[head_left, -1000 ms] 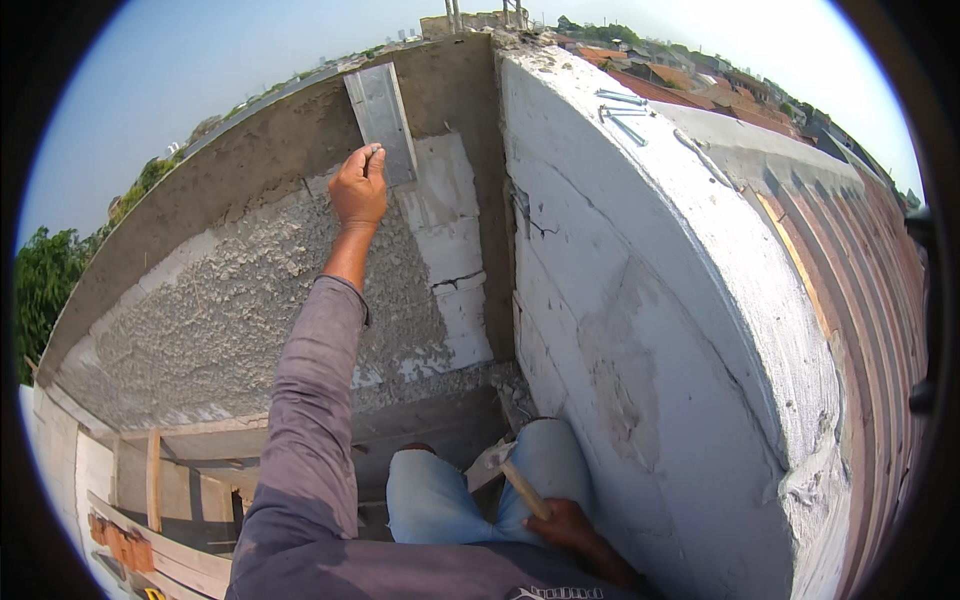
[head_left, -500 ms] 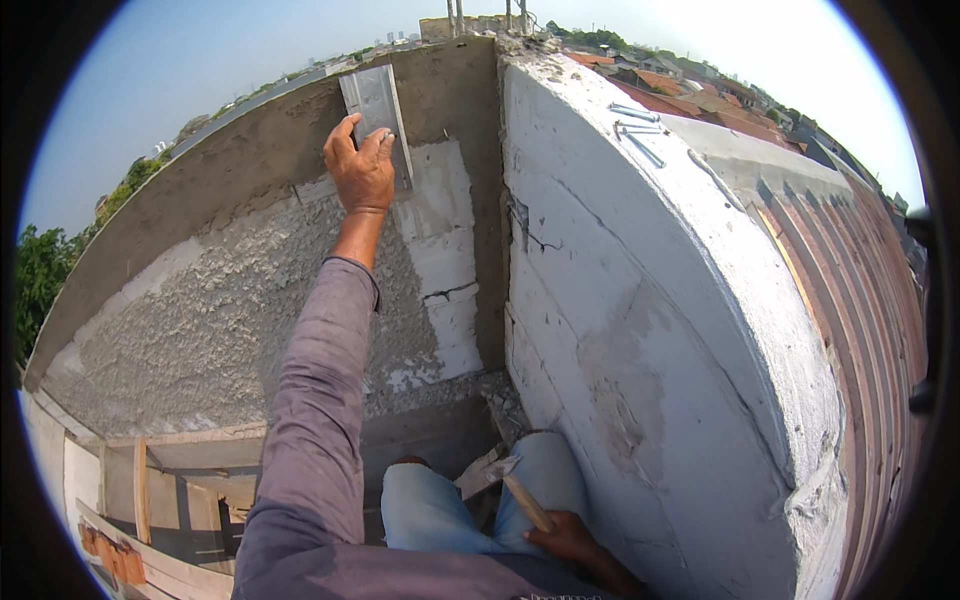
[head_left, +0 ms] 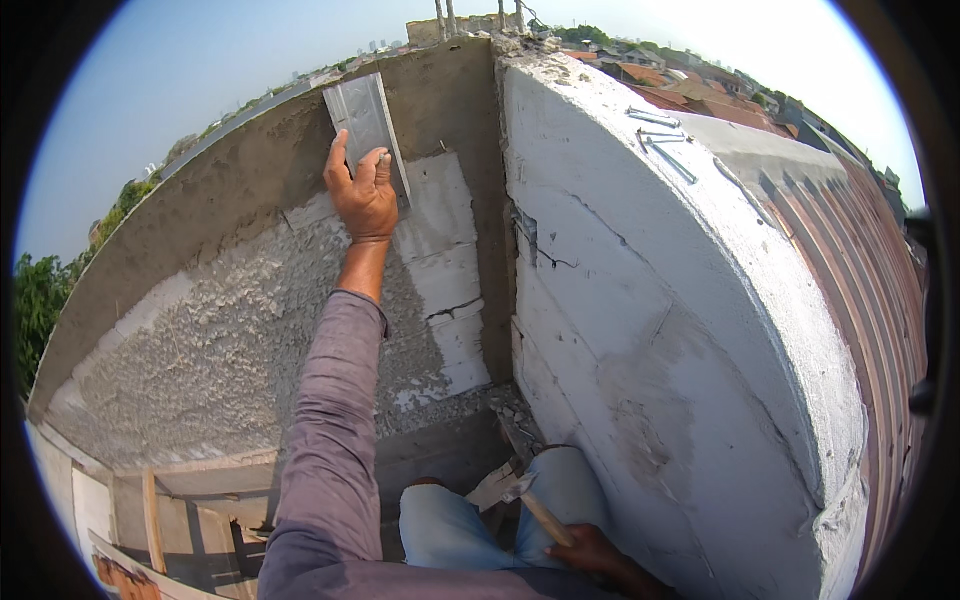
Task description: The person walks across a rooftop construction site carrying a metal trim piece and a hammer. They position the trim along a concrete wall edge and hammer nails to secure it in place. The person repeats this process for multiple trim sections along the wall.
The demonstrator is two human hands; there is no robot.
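My left hand (head_left: pixel 362 195) is raised against a silver metal plate (head_left: pixel 370 112) standing upright on the grey mortar wall, its index finger reaching up along the plate and its thumb bent in toward another finger around something small I cannot make out. My right hand (head_left: pixel 585 550) grips the wooden handle of a hammer (head_left: pixel 548 522) low between my knees, the metal head resting near the right knee.
A white block wall (head_left: pixel 640 340) runs along my right, with several long metal fasteners (head_left: pixel 670 160) on its top. Corrugated roofing (head_left: pixel 850 260) lies beyond. Below left are wooden battens (head_left: pixel 152 515). Rebar (head_left: pixel 445 25) rises behind the corner; rooftops and trees lie beyond.
My left hand's index finger has lifted from a tight pinch to reach up the plate. The view has shifted slightly, with the plate appearing lower and further left. The hammer stays in my right hand.
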